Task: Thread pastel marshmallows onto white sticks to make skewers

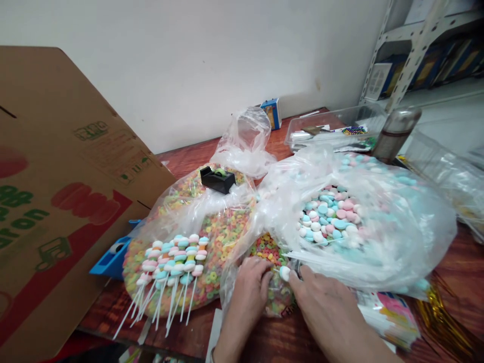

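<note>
The left hand (247, 290) and right hand (325, 310) work close together at the near edge of the wooden table (291, 343). The left fingers curl down onto a small clear bag of colored cereal rings (270, 282), and the right fingers reach forward, slightly spread. A white marshmallow (285, 273) sits between the two hands, touching or just beside the fingers; whether either hand pinches it, I cannot tell. Right behind the hands, a big plastic bag of pink, blue and white marshmallows (340, 217) fills the right side, with a printed paper (389, 317) and gold tinsel (442, 317) beyond its near corner. To the left, striped marshmallow sticks (172, 264) lie on a wide bag of cereal rings (189, 257), their thin ends pointing toward the table edge. A black tape dispenser (217, 180) sits on that bag. A cardboard box (64, 201) leans along the left, its tilted green lettering readable only as "ron". Farther back stand a plastic tub (333, 128), a metal bottle (395, 136), and a white wall (189, 65).
</note>
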`<state>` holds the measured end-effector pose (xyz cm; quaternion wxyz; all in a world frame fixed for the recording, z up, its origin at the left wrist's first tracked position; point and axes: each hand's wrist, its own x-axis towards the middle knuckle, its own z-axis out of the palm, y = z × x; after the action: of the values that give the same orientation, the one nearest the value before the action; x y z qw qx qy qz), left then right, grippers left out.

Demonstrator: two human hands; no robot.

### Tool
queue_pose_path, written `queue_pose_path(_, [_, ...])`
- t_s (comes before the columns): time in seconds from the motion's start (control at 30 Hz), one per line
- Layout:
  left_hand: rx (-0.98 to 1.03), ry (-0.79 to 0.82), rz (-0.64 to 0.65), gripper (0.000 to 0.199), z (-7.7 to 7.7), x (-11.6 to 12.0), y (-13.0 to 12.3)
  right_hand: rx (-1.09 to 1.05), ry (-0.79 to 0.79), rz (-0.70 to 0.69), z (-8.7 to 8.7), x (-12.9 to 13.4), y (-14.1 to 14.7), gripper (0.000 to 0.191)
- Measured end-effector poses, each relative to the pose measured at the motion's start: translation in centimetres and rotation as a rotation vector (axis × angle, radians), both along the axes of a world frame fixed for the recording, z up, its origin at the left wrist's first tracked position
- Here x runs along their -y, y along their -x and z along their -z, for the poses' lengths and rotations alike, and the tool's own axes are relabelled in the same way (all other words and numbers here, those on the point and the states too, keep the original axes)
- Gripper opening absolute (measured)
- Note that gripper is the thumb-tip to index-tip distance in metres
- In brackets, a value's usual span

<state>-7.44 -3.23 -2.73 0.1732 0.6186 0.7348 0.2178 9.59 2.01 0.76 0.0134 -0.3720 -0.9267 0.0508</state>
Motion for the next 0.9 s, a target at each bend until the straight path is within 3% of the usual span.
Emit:
queue_pose_path(0.2, [0.091,-0.011,-0.009,0.026,-0.1,0.6,0.5,-0.017,0.120,0.048,1.8,-0.6,0.3,0.037])
queue_pose_path(0.4, [0.070,0.024,-0.116,0.017,-0.5,0.5,0.1,-0.338,0.411,0.062,5.3,-0.4,-1.8,0.032])
queue_pose_path(0.6, [0.078,-0.015,-0.147,0.010,-0.2,0.4,-0.5,-0.496,0.524,0.091,5.2,-0.4,-2.8,0.038])
queue_pose_path(0.73, [0.273,-0.133,-0.310,0.010,-0.2,0.5,-0.6,-0.565,0.528,0.084,5.4,-0.4,-3.4,0.036])
queue_pose_path(0.83, [0.619,-0.137,-0.502,0.016,-0.3,0.0,-0.7,-0.567,0.504,0.073,5.7,-0.4,-3.8,0.035])
queue_pose_path(0.9, [0.867,-0.113,-0.565,0.026,-0.3,-0.4,-0.8,-0.548,0.476,0.060,6.0,-0.4,-4.1,0.036])
